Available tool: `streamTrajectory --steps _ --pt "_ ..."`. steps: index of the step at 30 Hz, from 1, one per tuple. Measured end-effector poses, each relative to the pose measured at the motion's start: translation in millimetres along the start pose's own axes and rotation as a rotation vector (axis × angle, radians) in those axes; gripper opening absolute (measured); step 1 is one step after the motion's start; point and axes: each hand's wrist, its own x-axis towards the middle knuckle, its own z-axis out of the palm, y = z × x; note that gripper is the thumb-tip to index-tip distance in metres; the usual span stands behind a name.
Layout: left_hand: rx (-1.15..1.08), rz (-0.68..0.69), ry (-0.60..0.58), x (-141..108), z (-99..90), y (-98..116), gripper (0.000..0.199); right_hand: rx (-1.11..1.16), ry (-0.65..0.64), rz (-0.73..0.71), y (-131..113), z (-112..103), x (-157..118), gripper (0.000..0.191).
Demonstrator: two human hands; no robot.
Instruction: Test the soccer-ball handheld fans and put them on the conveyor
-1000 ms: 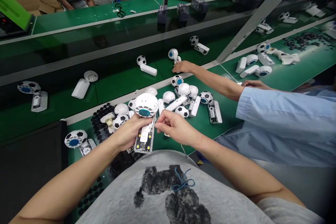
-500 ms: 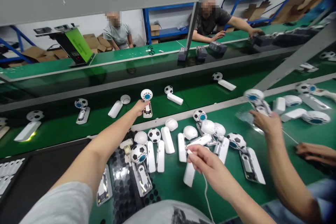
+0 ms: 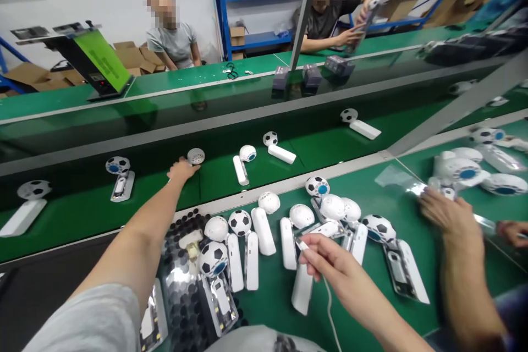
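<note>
My left hand (image 3: 182, 170) reaches over to the dark green belt. Its fingers are closed around the handle of a white handheld fan (image 3: 196, 156), whose round vented head shows beyond them; most of the handle is hidden. Between thumb and fingers of my right hand (image 3: 328, 256) is the plug end of a white cable (image 3: 303, 244), and the cord hangs down toward me. Just beyond and below that hand lie a white fan handle (image 3: 302, 289) and a fan with a domed head (image 3: 301, 216). An open fan with a football-patterned head (image 3: 213, 258) lies nearer my left side.
More fans lie on the belt, including a white one (image 3: 247, 154) and a football-patterned one (image 3: 117, 165). A grey post (image 3: 449, 99) slants across the right. A co-worker's hand (image 3: 445, 209) works with a fan at right. Black round pads (image 3: 177, 280) cover the left worktop.
My left hand has let go of an open fan on the belt and moved left to another. My right hand keeps the cable plug. The view has shifted.
</note>
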Motion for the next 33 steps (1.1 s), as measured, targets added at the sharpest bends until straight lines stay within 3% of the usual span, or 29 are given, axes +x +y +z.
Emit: streamTrajectory --steps 4,7,11,15,17,21,24,26,29,33 --pt "-0.153 -0.029 -0.089 -11 -3.4 -2 0.024 0.024 -0.018 -0.019 -2 2 -5 0.025" --pt "-0.363 -0.051 -0.207 -39 3.4 10 0.021 0.029 -0.015 -0.052 -2 3 -8 0.026" --pt "-0.622 -0.108 -0.477 -104 -0.3 37 0.015 0.048 -0.017 -0.091 -2 7 -12 0.025" --pt "-0.978 -0.338 -0.867 -180 -13.7 53 0.021 0.056 -0.030 -0.124 -5 17 -19 0.021" --pt "-1.045 -0.411 -0.965 -211 -17.3 54 0.020 0.034 -0.030 -0.157 -9 23 -23 0.018" --pt "-1.046 -0.403 -1.027 -254 -18.3 50 0.022 -0.041 -0.030 -0.254 -14 32 -32 0.011" --pt "-1.062 -0.360 -0.958 -272 -18.4 50 0.027 -0.045 -0.025 -0.313 -14 38 -37 0.009" --pt "-1.136 -0.424 -0.961 -281 -18.3 54 0.036 -0.034 -0.042 -0.375 -12 43 -40 0.008" --pt "-1.262 -0.606 -1.072 -296 -16.5 61 0.059 -0.029 -0.110 -0.491 -11 51 -45 0.006" --pt "-1.121 -0.763 -1.081 -315 -15.1 61 0.051 -0.148 -0.109 -0.576 -11 55 -55 0.007"
